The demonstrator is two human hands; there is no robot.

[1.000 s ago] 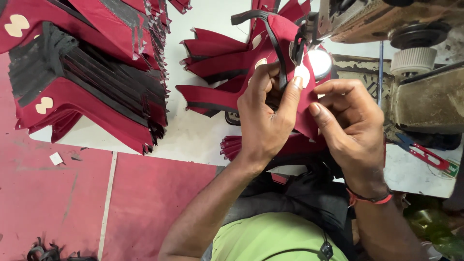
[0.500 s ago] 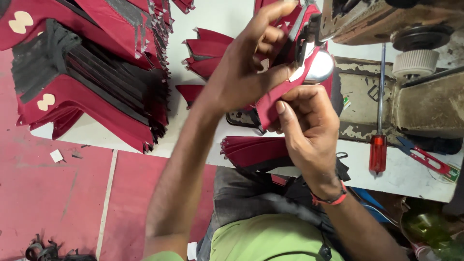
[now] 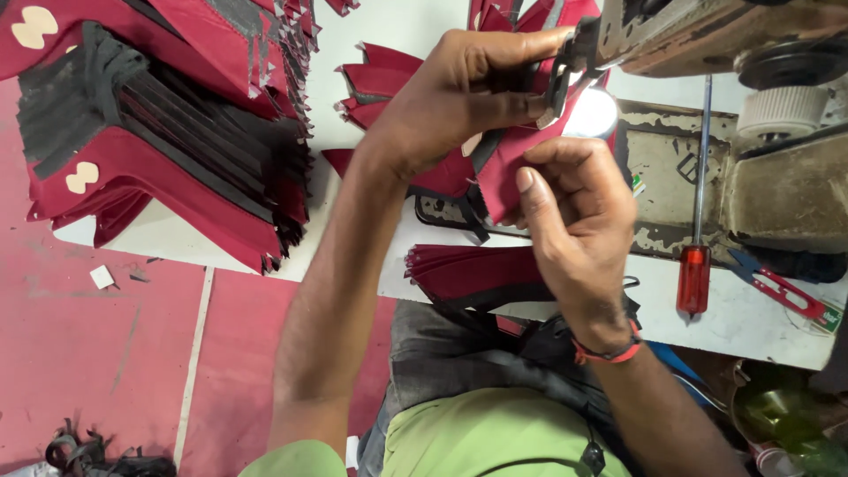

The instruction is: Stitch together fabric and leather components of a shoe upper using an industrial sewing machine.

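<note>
A white worktop (image 3: 380, 53) is seen from above, with a red floor (image 3: 106, 353) beside it. On its left part, a large stack of red and black fabric pieces (image 3: 168, 132) is piled, some marked with cream patches. At the upper right, a worn sewing machine (image 3: 760, 132) is set into the worktop, its small lamp lit. A second, smaller bundle of red pieces (image 3: 477, 274) lies at the near edge of the worktop, just below the hands.

A red fabric piece with a black strip (image 3: 499, 168) is held up at the machine's needle area, between the two hands. The left hand (image 3: 459, 97) is closed over the upper part of this piece, its grip tight, fingers curled around fabric close to the machine's metal foot. The right hand (image 3: 574, 221) is raised just beside the piece's lower edge; its fingers are bent and partly blurred, so whether the fabric is pinched cannot be told.

A red-handled screwdriver (image 3: 696, 247) lies upright beside the machine, and red thread snips (image 3: 782, 287) rest near it.
</note>
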